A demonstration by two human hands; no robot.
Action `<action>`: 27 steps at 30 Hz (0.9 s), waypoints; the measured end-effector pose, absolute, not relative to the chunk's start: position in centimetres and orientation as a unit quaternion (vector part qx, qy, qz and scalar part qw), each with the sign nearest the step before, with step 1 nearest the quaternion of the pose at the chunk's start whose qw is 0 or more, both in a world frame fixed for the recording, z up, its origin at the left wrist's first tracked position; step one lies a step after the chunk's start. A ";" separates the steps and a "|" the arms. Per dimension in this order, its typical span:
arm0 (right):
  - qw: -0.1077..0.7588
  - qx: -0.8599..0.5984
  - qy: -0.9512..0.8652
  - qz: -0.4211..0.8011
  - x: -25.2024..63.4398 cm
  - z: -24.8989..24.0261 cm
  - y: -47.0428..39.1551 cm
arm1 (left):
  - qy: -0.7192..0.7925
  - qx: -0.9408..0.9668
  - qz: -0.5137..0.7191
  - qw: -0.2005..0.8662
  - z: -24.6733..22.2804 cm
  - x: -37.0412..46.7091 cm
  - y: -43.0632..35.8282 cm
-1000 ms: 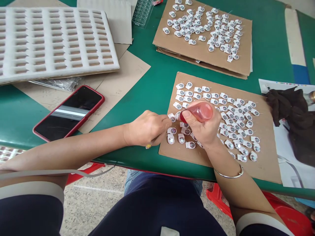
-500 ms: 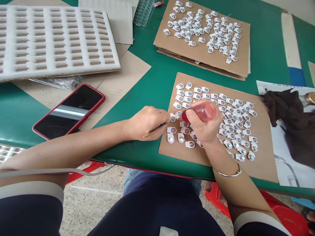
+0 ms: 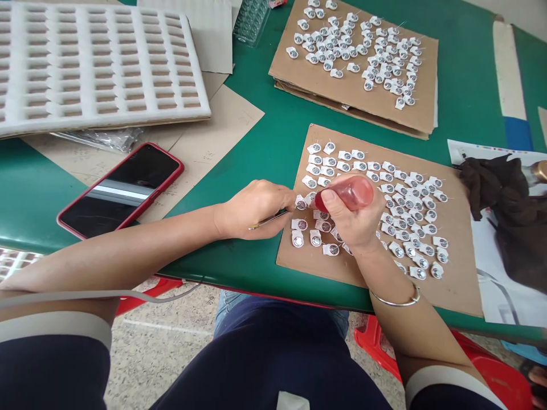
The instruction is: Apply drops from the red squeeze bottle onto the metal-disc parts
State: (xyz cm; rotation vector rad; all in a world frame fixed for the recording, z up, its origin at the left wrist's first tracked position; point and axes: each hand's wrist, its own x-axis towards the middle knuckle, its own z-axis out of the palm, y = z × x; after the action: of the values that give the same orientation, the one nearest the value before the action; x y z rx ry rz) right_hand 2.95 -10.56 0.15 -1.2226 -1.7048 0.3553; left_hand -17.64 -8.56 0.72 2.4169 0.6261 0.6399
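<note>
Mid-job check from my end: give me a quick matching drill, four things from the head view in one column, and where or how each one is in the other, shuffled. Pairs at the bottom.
Things:
1. Red bottle
2. Thin tool
3. Phone
4. Dark cloth

Place or state:
A. Partly over white paper, toward the right edge of the view
B. Held in the left hand
C. Lying screen up, in a red case
D. Gripped in the right hand

Pairs: 1-D, 2-B, 3-C, 4-A

Left hand [image 3: 258,209] curled, right hand [image 3: 361,225] clenched, forearms [image 3: 162,242] angled inward
</note>
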 end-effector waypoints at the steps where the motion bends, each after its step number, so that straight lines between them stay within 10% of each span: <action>1: 0.488 -0.498 -0.702 0.144 2.9 0.1 -10.6 | 0.238 0.897 0.240 0.284 0.7 -17.6 -8.5; 27: 0.514 -0.471 -0.698 0.167 2.8 -0.3 -10.6 | 0.293 0.856 0.234 0.357 0.6 -17.6 -7.5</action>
State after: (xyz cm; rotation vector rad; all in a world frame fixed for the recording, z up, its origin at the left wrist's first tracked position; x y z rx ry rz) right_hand 2.81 -10.65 -0.25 -1.1315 -1.6779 0.4004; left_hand -17.61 -7.54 0.61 2.2089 0.7569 0.6037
